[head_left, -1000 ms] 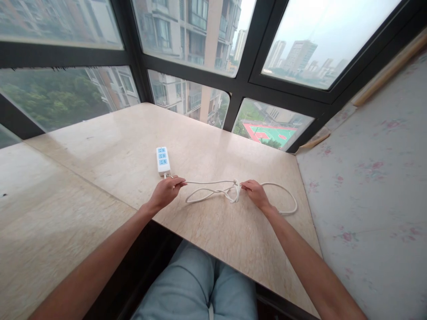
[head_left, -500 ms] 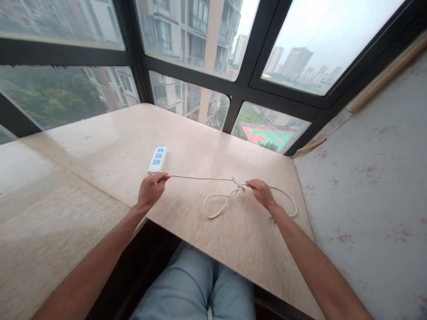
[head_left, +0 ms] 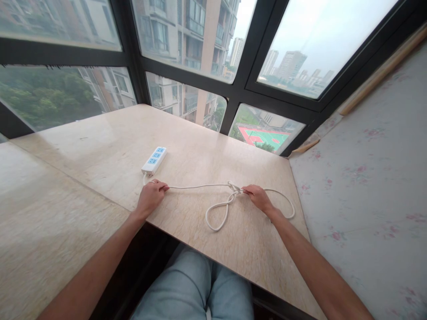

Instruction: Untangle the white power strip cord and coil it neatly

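Note:
A white power strip [head_left: 154, 160] with blue sockets lies on the beige stone ledge [head_left: 207, 146]. Its white cord [head_left: 200, 186] runs right from the strip to a knot [head_left: 233, 188], with a loop [head_left: 218, 213] hanging toward me below the knot. My left hand [head_left: 151, 196] pinches the cord close to the strip. My right hand [head_left: 258, 196] pinches the cord just right of the knot. Behind my right hand, the rest of the cord curves round [head_left: 287, 202] on the ledge.
Dark-framed windows [head_left: 233, 95] rise directly behind the ledge. A pale floral-patterned surface [head_left: 367, 186] borders the ledge on the right. A second stone slab [head_left: 50, 222] adjoins at the left. My knees in light jeans [head_left: 196, 289] are under the front edge.
My hands have drawn apart, pulling the cord straight and the tangle into a small knot with one loop below. The power strip has swung to point up-right and my left hand has moved left.

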A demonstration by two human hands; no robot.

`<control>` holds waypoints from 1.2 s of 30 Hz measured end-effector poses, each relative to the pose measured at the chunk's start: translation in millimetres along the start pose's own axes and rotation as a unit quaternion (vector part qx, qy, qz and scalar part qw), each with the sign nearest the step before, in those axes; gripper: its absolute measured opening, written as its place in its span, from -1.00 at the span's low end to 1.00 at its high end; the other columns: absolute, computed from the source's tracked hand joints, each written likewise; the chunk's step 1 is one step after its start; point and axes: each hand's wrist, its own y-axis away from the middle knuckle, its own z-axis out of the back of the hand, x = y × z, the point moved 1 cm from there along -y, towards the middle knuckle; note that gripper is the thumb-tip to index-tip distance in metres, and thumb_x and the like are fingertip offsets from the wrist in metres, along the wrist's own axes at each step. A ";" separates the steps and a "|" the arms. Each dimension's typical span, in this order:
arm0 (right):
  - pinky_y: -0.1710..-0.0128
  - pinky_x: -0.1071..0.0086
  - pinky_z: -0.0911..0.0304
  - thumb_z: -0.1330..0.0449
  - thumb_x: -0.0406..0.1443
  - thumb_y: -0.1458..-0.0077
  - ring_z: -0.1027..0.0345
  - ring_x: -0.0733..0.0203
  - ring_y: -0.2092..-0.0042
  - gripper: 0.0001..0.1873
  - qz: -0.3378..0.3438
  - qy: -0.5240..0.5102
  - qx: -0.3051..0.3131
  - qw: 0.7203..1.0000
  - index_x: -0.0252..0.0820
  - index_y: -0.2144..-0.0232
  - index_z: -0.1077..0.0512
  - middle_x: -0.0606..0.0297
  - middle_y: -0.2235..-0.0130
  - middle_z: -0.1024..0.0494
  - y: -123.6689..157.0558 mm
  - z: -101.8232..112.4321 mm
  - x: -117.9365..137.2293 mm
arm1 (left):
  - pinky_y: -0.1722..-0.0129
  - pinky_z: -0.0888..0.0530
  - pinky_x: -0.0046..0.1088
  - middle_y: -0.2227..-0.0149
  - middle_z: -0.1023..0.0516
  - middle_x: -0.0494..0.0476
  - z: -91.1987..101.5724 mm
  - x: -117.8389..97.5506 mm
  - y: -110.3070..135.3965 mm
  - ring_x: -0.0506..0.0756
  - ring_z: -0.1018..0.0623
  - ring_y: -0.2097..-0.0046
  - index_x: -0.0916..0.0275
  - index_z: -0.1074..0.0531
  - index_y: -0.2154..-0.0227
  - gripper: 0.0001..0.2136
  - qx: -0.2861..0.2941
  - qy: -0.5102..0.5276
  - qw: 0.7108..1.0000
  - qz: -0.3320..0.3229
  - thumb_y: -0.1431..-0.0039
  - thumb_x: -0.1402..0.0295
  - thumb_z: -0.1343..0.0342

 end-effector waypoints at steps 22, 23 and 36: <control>-0.24 0.10 -0.13 -0.22 0.03 -0.06 -0.02 0.03 -0.25 -0.20 -0.085 -0.092 -0.037 0.991 -0.13 -0.26 -0.15 0.11 -0.21 -0.15 104.0 -27.2 180.0 | -0.04 -0.35 -0.07 -0.13 -0.30 0.42 -46.4 -172.3 9.1 0.34 -0.32 -0.13 0.31 -0.21 -0.15 -0.45 0.099 0.054 0.966 -0.231 -0.05 0.44 -0.09; -0.20 0.12 -0.18 -0.17 -0.01 -0.12 -0.11 0.06 -0.20 -0.32 -0.105 -0.106 -0.057 0.987 -0.13 -0.22 -0.21 0.11 -0.17 -0.22 103.1 -33.1 183.9 | -0.05 -0.33 -0.06 -0.14 -0.28 0.45 -49.4 -175.5 6.5 0.35 -0.30 -0.15 0.32 -0.20 -0.16 -0.46 0.083 0.051 0.969 -0.226 -0.07 0.44 -0.08; 0.16 0.31 -0.42 -0.34 -0.03 0.14 -0.43 0.23 0.25 -0.46 -0.467 -0.584 -0.413 0.520 -0.31 0.28 -0.29 0.28 0.37 -0.42 138.3 -29.2 145.5 | 0.30 -0.35 -0.46 0.20 -0.54 0.14 -93.8 -167.9 -11.3 0.07 -0.52 0.22 0.22 -0.39 -0.03 -0.63 0.145 0.109 0.981 -0.076 -0.21 0.56 0.12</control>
